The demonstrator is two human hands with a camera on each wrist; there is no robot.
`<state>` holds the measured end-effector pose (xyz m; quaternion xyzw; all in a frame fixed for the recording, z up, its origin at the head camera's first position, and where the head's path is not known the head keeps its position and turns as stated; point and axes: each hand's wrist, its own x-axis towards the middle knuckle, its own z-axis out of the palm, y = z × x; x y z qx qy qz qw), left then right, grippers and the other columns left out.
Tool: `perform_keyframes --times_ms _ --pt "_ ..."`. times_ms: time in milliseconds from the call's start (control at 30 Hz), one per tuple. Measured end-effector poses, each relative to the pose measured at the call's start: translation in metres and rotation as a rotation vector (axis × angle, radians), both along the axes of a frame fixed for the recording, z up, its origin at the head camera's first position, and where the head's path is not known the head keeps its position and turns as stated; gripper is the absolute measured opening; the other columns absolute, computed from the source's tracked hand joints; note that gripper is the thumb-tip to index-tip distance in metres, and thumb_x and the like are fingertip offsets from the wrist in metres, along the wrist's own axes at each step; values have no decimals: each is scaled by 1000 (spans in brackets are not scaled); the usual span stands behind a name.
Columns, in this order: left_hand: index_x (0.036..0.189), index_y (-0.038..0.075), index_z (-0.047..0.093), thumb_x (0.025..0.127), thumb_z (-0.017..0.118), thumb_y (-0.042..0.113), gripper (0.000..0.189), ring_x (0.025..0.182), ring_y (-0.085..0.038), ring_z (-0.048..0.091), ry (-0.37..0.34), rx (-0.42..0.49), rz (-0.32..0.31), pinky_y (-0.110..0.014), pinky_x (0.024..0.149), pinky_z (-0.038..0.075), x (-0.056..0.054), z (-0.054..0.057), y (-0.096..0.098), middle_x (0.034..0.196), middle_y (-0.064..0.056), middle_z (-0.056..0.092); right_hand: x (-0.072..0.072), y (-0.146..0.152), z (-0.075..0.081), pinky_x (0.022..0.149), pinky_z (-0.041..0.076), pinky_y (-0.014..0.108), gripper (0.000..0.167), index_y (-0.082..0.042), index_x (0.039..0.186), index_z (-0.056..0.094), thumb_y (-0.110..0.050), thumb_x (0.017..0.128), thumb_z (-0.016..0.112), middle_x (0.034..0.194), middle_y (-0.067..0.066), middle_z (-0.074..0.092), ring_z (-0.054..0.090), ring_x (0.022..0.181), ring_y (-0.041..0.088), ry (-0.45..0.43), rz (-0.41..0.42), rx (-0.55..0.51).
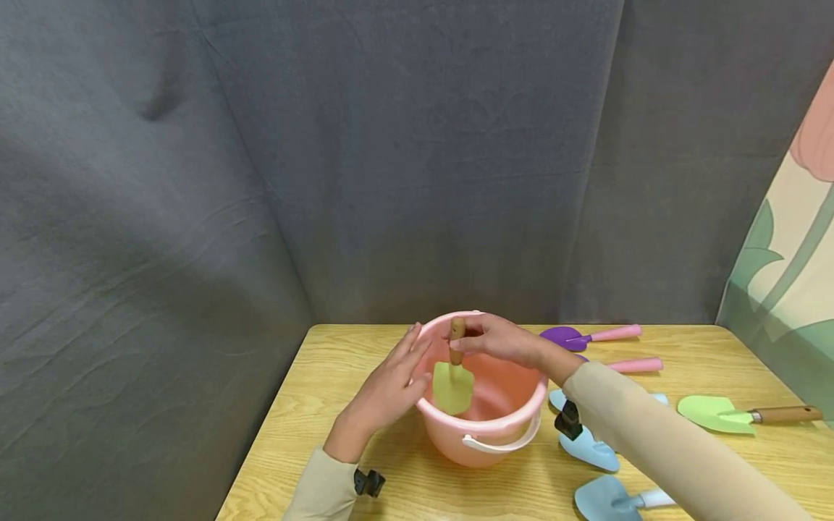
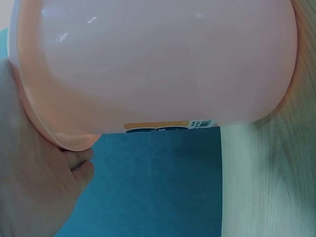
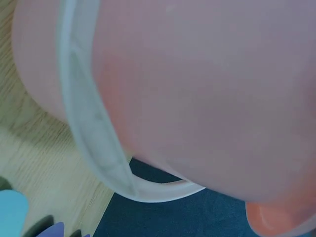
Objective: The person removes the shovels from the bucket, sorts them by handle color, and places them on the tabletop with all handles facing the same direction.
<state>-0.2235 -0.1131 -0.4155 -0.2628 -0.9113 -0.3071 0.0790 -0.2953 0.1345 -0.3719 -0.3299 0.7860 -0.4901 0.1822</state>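
Observation:
My right hand (image 1: 491, 340) pinches the wooden handle of a yellow-green hand shovel (image 1: 452, 388), whose square blade points down inside a pink bucket (image 1: 456, 443). My left hand (image 1: 391, 383) rests on the bucket's left rim with its fingers fairly straight. In the left wrist view, that hand (image 2: 34, 182) lies against the rim beside the smooth bucket wall (image 2: 163, 64), with a label below. A white bail (image 3: 96, 123) hangs along the bucket's outside in the right wrist view, where the right hand is out of sight.
Right of the bucket lie two purple trowels (image 1: 565, 337) with pink handles, several blue scoops (image 1: 589, 450) partly under the right forearm, and a light green trowel (image 1: 715, 414). The wooden table (image 1: 293, 434) ends at a grey curtain (image 1: 423, 181).

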Motion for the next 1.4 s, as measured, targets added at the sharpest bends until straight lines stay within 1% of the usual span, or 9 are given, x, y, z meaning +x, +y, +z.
perform_keyframes --times_ms 100,200,367,600,767,967,1133,1300,1400 --pt "159 16 35 101 50 34 63 154 -24 22 -2 3 -3 -54 117 34 0 0 0 170 2 12 2 -1 2 94 53 48 13 -6 105 62 -17 99 65 94 12 70 65 95 31 47 -83 4" --pt "159 15 35 101 50 34 62 154 -25 22 -9 -4 3 -54 117 34 0 -1 0 170 1 12 5 -1 3 90 54 48 11 -9 105 63 -16 98 67 95 9 70 65 93 31 94 -167 0" --pt "159 15 34 102 50 33 62 154 -25 22 -25 -14 24 -52 117 34 1 -1 0 171 2 10 9 0 8 88 56 34 16 -7 107 65 -13 94 72 108 7 70 66 97 23 154 -267 -52" --pt "158 12 35 101 50 34 63 154 -24 21 6 -11 27 -51 118 32 1 -1 1 171 0 11 16 6 22 91 58 40 31 -4 123 64 -13 94 72 115 16 68 67 103 26 182 -375 -108" --pt "159 12 34 101 50 33 63 155 -23 18 20 -14 38 -50 119 31 1 -2 2 171 0 11 19 12 32 92 58 41 37 -6 130 60 -13 95 70 122 16 67 66 108 28 162 -417 -160" --pt "160 15 33 101 51 33 63 155 -20 16 9 -10 52 -50 120 29 1 -1 4 170 3 9 21 16 42 91 57 31 43 -7 135 54 -10 95 69 123 22 66 68 109 26 110 -440 -271" --pt "158 12 34 101 50 32 63 156 -22 16 23 -5 44 -51 119 30 1 -1 5 170 0 11 25 21 48 93 57 35 46 -7 137 49 -9 96 68 127 27 63 70 107 19 58 -459 -361" --pt "158 11 36 101 50 33 62 156 -22 16 31 -1 35 -51 120 30 -1 -1 5 170 -1 13 27 26 54 91 58 39 45 -10 138 48 -10 97 67 129 26 62 73 100 15 23 -499 -419" --pt "159 12 34 102 50 32 62 156 -22 16 14 7 40 -52 120 29 -2 -2 5 170 0 13 28 29 57 91 58 36 43 -11 137 48 -8 98 66 124 19 66 73 100 15 4 -504 -473"
